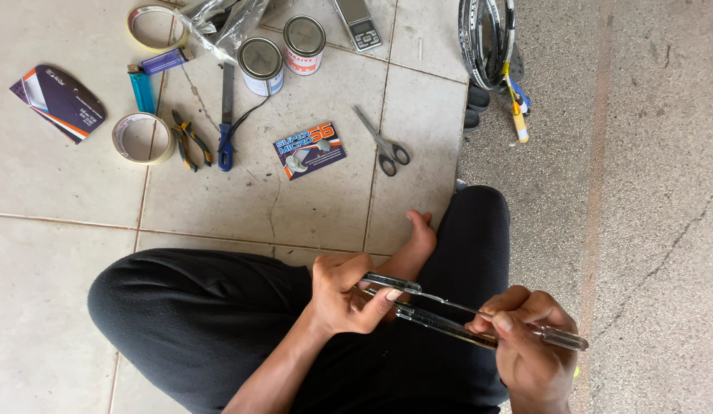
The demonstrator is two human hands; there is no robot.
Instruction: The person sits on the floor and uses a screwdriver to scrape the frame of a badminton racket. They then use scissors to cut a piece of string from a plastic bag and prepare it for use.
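Item: racket frame section (441, 320), dark and glossy, held low over the lap between both hands; left hand (342, 295) closed around its left end, right hand (529, 337) gripping a clear-handled screwdriver (559, 337) laid along it. Far floor (326, 207): 2 tins (262, 65), scissors (385, 143), pliers (189, 138). Risk, judged: the tip could slip off the smooth frame toward the left thumb.
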